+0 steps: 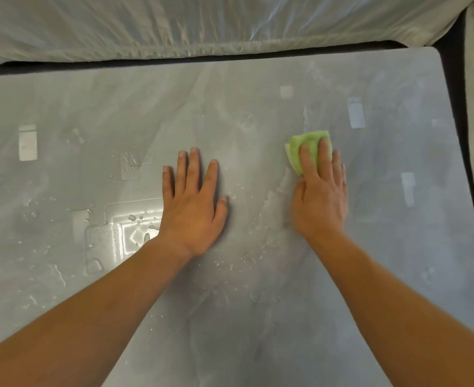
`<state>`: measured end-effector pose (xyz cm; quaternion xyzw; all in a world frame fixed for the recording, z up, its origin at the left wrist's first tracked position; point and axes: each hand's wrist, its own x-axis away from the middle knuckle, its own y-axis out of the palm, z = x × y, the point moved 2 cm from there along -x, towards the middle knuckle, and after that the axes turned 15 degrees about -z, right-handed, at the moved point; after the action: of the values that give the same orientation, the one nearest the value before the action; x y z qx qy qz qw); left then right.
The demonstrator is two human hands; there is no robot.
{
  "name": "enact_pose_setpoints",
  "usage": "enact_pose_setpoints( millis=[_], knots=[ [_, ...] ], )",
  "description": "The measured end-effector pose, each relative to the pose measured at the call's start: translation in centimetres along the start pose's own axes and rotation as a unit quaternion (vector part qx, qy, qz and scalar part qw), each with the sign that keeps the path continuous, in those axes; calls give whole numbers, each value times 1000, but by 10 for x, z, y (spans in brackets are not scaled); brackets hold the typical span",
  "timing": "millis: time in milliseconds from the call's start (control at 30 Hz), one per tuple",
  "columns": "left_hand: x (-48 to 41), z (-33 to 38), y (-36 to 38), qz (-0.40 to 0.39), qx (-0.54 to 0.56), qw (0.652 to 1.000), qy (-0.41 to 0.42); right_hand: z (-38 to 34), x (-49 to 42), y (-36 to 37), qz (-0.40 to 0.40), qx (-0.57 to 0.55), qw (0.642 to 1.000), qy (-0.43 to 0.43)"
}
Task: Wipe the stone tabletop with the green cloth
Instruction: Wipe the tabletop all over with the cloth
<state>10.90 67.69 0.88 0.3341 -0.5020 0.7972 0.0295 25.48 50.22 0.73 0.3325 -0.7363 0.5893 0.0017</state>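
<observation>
Grey stone tabletop [258, 317] gleams wet, droplets left of the left hand [194, 202], which lies flat with fingers spread, likely bracing. Just right of it, the right hand [321, 196] presses straight fingers on the folded green cloth [296, 152], mid-wipe.

Green cloth [300, 149] mostly hidden under right hand [321, 196].

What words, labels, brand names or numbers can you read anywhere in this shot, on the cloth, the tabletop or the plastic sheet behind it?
None: no text is readable in this view.
Green cloth: plain, no tag or print shows.
Stone tabletop: only veining, water drops and pale rectangular reflections, no lettering.
Plastic sheet: creases and glare, no print.
</observation>
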Motion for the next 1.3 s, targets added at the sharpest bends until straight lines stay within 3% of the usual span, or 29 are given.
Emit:
enact_pose_setpoints(
  millis=[67,200,267,400,467,633,767,1033,1200,1300],
  knots=[
    [7,0,7,2,3,1000,-4,-14,19,14,9,20,1000,-19],
    [8,-5,12,-4,-3,1000,5,-13,45,29,-52,92,977,-187],
    [8,-8,12,-13,-1,1000,14,1,33,19,-48,74,984,-157],
    [9,-9,12,-15,2,1000,20,-9,37,23,11,-2,1000,-2],
    [9,-9,11,-10,3,1000,23,-30,59,40,10,8,1000,-7],
    [12,-12,8,-5,13,999,39,-33,51,38,-41,80,989,-117],
    [23,-14,16,29,5,999,22,-55,5,24,-4,17,1000,-21],
    [38,-12,29,48,10,999,-6,-29,54,39,-64,129,962,-234],
    [40,-11,34,57,12,998,-19,-60,-6,26,-41,92,978,-184],
    [42,-11,34,54,13,998,-19,-51,26,39,-56,150,947,-278]
  ],
)
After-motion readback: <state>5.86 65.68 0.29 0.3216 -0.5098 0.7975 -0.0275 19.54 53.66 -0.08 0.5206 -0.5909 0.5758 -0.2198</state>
